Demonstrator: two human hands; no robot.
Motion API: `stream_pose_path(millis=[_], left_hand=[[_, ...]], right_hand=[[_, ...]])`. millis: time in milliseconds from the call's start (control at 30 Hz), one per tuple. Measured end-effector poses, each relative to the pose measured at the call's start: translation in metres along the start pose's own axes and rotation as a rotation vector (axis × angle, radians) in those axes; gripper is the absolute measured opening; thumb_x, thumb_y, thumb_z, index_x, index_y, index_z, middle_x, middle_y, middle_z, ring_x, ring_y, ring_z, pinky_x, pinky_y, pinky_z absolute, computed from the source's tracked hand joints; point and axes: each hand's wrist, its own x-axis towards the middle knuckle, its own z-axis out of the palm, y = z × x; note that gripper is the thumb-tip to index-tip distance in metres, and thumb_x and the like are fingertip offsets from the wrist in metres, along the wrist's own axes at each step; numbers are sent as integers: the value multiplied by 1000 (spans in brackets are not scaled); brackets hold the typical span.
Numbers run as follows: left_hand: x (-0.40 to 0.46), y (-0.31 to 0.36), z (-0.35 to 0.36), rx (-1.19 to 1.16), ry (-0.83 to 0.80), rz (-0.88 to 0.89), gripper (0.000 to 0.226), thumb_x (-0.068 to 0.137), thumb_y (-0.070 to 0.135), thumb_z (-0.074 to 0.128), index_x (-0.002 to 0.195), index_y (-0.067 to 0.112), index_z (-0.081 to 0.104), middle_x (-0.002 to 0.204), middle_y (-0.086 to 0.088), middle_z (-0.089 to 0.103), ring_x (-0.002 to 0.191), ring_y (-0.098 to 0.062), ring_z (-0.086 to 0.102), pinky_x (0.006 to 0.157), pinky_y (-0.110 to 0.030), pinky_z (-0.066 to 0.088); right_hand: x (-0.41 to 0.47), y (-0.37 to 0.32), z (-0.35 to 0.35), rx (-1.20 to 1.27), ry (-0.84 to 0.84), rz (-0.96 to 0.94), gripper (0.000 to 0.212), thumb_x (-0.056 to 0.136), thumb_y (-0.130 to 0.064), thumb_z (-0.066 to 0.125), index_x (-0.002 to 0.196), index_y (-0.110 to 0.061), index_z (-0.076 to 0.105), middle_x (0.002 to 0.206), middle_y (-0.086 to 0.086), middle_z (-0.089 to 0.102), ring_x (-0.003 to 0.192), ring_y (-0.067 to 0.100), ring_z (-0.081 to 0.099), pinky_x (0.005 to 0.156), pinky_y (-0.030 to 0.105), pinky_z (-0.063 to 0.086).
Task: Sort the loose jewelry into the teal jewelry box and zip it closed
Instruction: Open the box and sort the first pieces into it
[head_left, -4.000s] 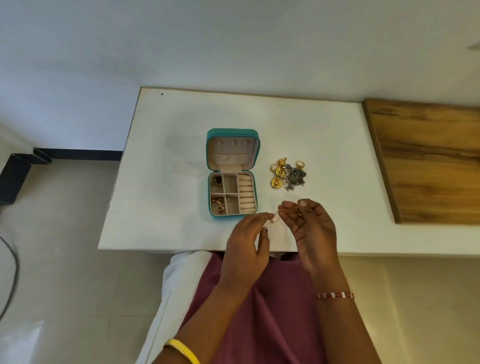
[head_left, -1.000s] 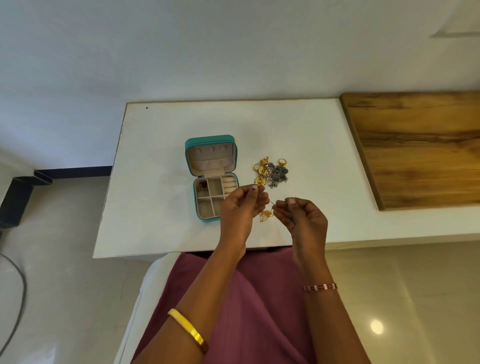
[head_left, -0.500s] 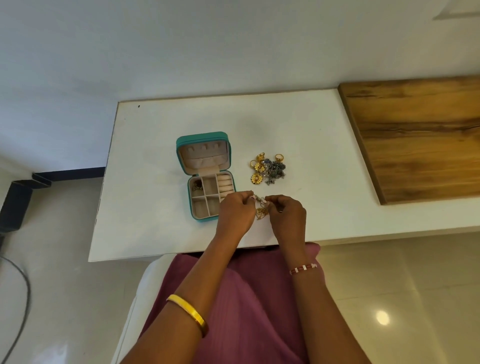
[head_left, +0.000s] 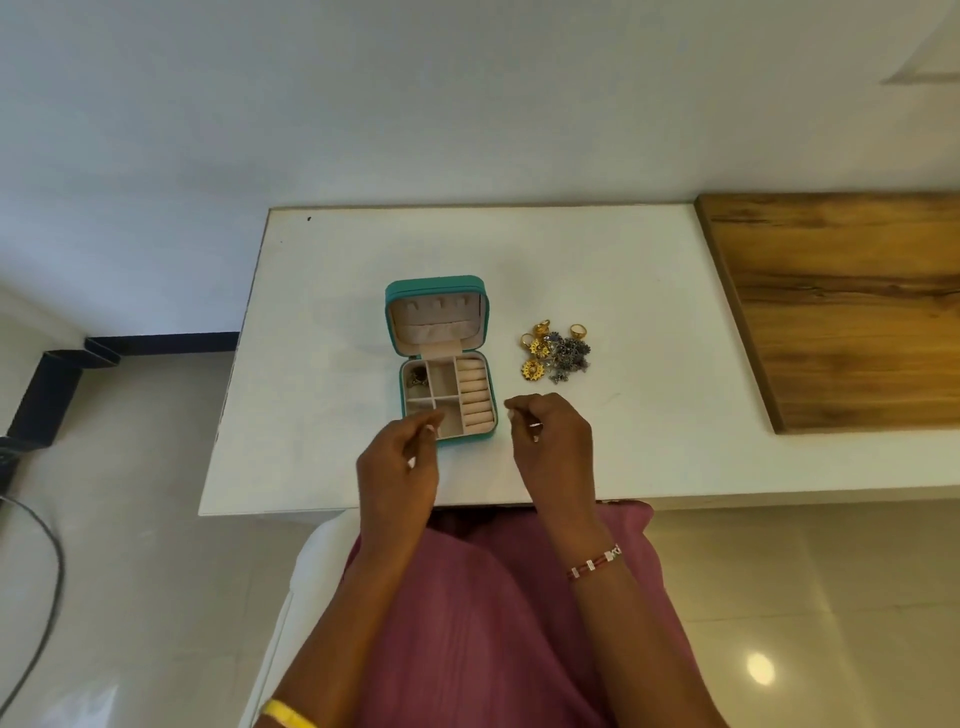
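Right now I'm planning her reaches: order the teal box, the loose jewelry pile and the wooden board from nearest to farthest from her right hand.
From the right hand:
1. Teal box, just to its left.
2. Loose jewelry pile, beyond it on the table.
3. Wooden board, far right.

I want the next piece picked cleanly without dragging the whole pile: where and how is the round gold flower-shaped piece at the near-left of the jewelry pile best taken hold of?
Probably by its rim, pinched between fingertips from above on the near-left side. The gold flower piece lies flat on the white table at the edge of the jewelry pile, so that side is free while silver pieces crowd its right.
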Motion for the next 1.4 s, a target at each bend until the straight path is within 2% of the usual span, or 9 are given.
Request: stream_pose_path(millis=[167,300,400,500,600,800,1000,1200,1400], left_hand=[[1,-23,-8,-94,154,-84,27,89,1,49,108,16,63,104,8,58,95,-5,54,74,5,37],[9,-29,-2,-102,94,-150,31,90,4,50,119,14,58,114,2,57,96,-6,53,75,-2,36],[10,-31,2,-73,41,-152,33,91,9,52,124,13,55,120,-4,60,97,-8,55,83,-12,40],[12,-34,2,-62,27,-158,32,91,11,52,123,13,56,119,-5,62,97,-7,56,82,-4,36],[14,-36,2,-63,40,-147,32,89,7,53,120,12,58,115,-5,64,93,-6,55,74,9,32],[14,-38,2,-57,42,-131,34,87,3,55,119,12,59,111,-4,64,92,-5,53,73,10,31],[13,-38,2,-85,36,-123,34,86,1,54,117,12,61,109,-4,66,92,-7,57,76,7,35],[12,-38,1,-61,30,-125,32,89,4,52,118,14,61,113,-3,65,95,-4,54,84,-6,37],[13,-39,1,-58,37,-125,33,87,2,54,117,14,61,109,-2,65,92,-5,54,74,8,33]], right_hand=[[11,-25,27,-109,-161,-109,17,86,-7,56,98,-5,67,96,12,65,92,24,57,76,30,45],[30,-44,48,-282,-255,-197,20,89,-12,53,103,-5,65,102,16,60,97,29,54,74,33,44],[42,-55,59,-463,-349,-268,26,89,-13,52,113,-9,61,112,14,55,106,29,49,83,34,43],[48,-60,68,-616,-395,-303,28,89,-12,48,115,-9,58,121,15,48,111,29,43,87,34,40],[46,-58,73,-656,-390,-284,27,90,-11,46,113,-7,59,123,16,46,112,31,43,83,33,41],[51,-52,75,-616,-315,-218,27,92,-21,49,113,-11,63,119,13,48,106,28,47,84,32,43],[61,-59,80,-696,-316,-211,26,95,-14,40,113,-7,57,119,14,53,107,30,50,88,36,42],[63,-65,84,-691,-311,-233,27,96,-9,33,114,-2,52,115,18,56,107,32,53,89,38,43],[63,-54,85,-663,-334,-221,22,95,-14,41,105,-7,60,106,13,63,95,27,59,81,33,47]])
